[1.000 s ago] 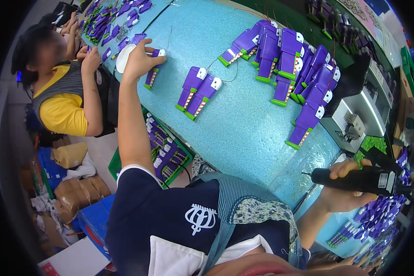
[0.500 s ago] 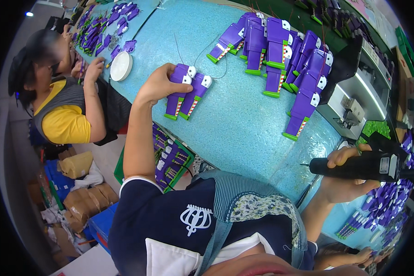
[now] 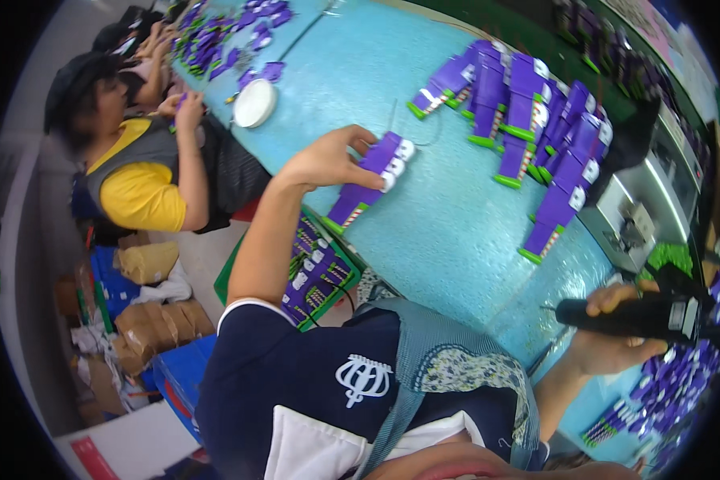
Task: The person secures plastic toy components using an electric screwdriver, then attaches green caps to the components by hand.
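Note:
My left hand [image 3: 328, 162] grips a small stack of purple plastic toy legs [image 3: 352, 196] between thumb and fingers. They have white round-ended tabs, striped edges and green feet, and are held over the near side of the blue table. Off to the right, my right hand [image 3: 604, 350] is wrapped round a black electric screwdriver [image 3: 648, 317], its thin bit pointing left. Further back on the table lies a group of similar purple legs [image 3: 526, 96], overlapping one another, with thin wires at some of them.
A green crate [image 3: 230, 272] of purple parts stands below the table edge. A round white dish [image 3: 255, 103] sits near a co-worker in a yellow-sleeved top [image 3: 140, 192]. At right are a grey metal machine [image 3: 632, 228] and heaped purple parts [image 3: 672, 376]. Cardboard boxes [image 3: 168, 328] lie on the left.
The two legs lay side by side under my left hand; now they are gathered into a stack in its grip, nearer to me. My right hand still holds the screwdriver. The whole view has shifted.

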